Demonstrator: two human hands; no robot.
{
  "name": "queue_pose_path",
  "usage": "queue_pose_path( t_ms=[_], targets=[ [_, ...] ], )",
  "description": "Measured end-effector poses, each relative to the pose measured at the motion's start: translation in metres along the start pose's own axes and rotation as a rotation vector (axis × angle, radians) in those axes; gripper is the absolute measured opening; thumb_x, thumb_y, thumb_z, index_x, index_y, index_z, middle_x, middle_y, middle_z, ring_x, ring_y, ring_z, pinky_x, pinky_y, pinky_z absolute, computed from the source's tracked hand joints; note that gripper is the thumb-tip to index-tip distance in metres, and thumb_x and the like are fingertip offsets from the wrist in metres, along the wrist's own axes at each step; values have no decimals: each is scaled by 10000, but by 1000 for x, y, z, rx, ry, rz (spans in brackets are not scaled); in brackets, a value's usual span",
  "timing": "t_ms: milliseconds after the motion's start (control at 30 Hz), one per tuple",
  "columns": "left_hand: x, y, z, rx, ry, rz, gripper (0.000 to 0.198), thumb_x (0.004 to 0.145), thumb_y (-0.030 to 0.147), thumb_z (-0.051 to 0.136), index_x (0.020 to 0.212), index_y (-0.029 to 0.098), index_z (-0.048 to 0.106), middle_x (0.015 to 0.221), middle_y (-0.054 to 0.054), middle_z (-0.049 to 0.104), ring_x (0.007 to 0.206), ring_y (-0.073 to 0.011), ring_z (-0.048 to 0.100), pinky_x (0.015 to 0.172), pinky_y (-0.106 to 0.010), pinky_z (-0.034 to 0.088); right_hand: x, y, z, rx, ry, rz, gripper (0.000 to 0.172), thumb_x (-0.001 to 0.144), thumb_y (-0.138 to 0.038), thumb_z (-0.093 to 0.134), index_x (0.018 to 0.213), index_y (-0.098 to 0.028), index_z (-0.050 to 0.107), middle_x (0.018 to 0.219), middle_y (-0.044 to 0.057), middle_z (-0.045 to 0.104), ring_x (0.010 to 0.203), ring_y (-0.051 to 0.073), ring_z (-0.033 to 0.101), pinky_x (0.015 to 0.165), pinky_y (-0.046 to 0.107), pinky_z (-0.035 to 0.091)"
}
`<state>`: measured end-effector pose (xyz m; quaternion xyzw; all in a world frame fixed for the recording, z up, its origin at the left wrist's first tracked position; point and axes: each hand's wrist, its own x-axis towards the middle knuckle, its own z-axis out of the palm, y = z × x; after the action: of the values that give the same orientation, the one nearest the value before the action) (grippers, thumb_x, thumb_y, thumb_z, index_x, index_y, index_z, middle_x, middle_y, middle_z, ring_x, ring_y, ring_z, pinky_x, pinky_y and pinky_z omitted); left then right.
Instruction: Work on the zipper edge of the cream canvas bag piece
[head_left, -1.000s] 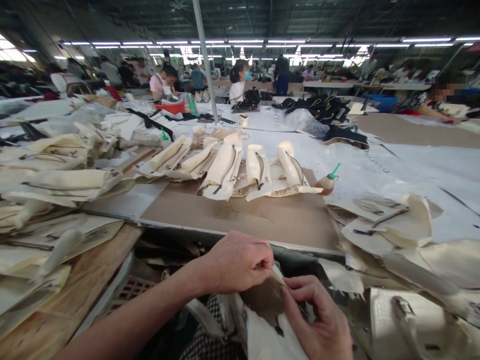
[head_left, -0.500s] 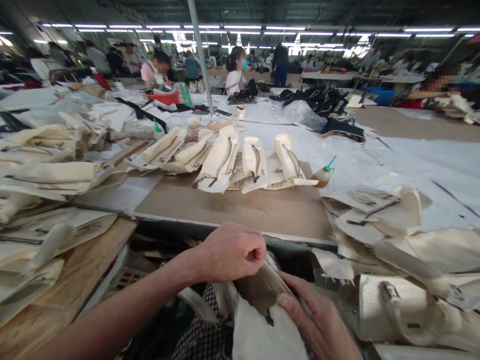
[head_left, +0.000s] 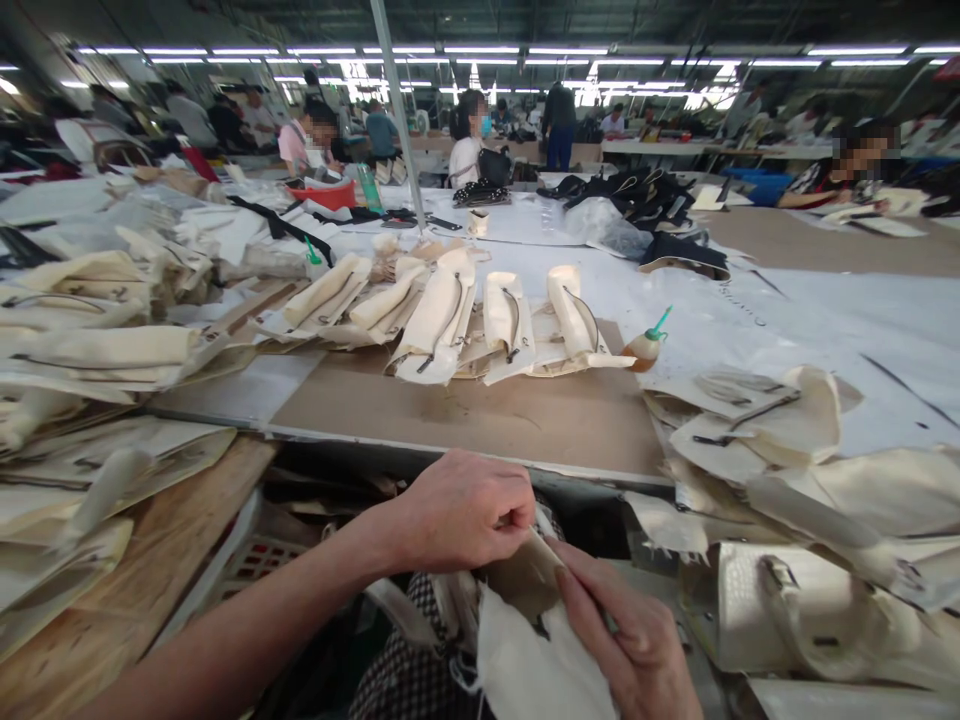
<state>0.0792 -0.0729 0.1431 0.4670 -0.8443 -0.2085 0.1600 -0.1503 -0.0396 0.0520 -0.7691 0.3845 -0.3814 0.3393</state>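
Note:
A cream bag piece [head_left: 536,650] with a pale brown inner face lies over my lap, its upper edge raised between my hands. My left hand [head_left: 469,505] is closed on the top end of that edge, fingers curled under. Lower on the same edge, my right hand [head_left: 626,620] pinches the material between thumb and fingers. Loose white threads hang at the piece's left side. Checked cloth [head_left: 405,660] shows beneath it. Part of the piece is cut off by the bottom of the view.
Several cream bag parts with zippers [head_left: 442,315] lie in a row on the table. A glue bottle [head_left: 646,345] with a green nozzle stands right of them. More bag pieces [head_left: 795,420] pile up at right. A white basket [head_left: 259,550] is low at left. Co-workers sit further back.
My right hand has shifted slightly up the edge, and its fingers have closed more tightly. My left hand stays nearly in place. The bag piece has moved slightly to the right.

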Motion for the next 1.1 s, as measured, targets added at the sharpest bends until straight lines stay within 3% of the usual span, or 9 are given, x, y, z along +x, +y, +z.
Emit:
queue_pose_path(
  t_ms=[100, 267, 333, 467, 567, 767, 1100],
  targets=[
    [-1, 2, 1, 4, 5, 10, 90, 782, 131, 614, 722, 185, 575, 813, 55, 675, 733, -98, 612, 671, -188, 387, 4, -3, -3, 34, -36, 45, 266, 955, -319, 523, 1127, -207, 693, 1119, 70, 735, 1005, 189, 706, 907, 206, 538],
    [-4, 3, 0, -21, 24, 12, 110, 743, 124, 651, 709, 185, 566, 808, 66, 677, 718, -86, 615, 657, -168, 391, 34, -15, -14, -59, -436, 21, 340, 959, -381, 516, 1238, -225, 630, 1064, 42, 750, 918, 171, 728, 771, 165, 549],
    [-6, 3, -2, -7, 14, 17, 126, 741, 119, 662, 711, 184, 559, 818, 63, 680, 733, -89, 622, 663, -166, 395, 44, -16, -10, -93, -511, -25, 343, 964, -391, 505, 1239, -217, 614, 1004, 36, 753, 884, 176, 731, 751, 187, 557],
    [-11, 2, -10, 46, -31, 45, 130, 814, 180, 684, 757, 182, 567, 895, 34, 691, 790, -109, 634, 699, -174, 415, 50, -8, 5, -120, -391, -192, 322, 1015, -292, 374, 1232, -221, 601, 947, 34, 753, 839, 170, 742, 746, 199, 567],
    [-15, 0, -15, 105, -49, 71, 131, 838, 217, 706, 802, 184, 584, 977, 22, 685, 814, -115, 633, 717, -185, 422, 48, -5, 12, -125, -340, -249, 338, 1005, -258, 397, 1300, -244, 562, 984, 23, 755, 833, 150, 747, 795, 179, 562],
    [-21, -4, -24, 170, -67, 21, 154, 868, 193, 663, 781, 184, 536, 1019, 3, 682, 867, -144, 635, 768, -208, 432, 46, -8, 7, -157, -369, -146, 353, 1006, -286, 400, 1309, -239, 574, 999, 24, 756, 852, 155, 747, 790, 168, 560],
    [-26, -13, -18, -89, 114, -24, 91, 796, 103, 628, 757, 170, 580, 943, -5, 697, 810, -115, 639, 756, -177, 442, 42, -5, 5, -121, -386, -81, 351, 1014, -333, 395, 1303, -253, 577, 1072, 15, 747, 969, 154, 726, 819, 148, 540]
  ],
)
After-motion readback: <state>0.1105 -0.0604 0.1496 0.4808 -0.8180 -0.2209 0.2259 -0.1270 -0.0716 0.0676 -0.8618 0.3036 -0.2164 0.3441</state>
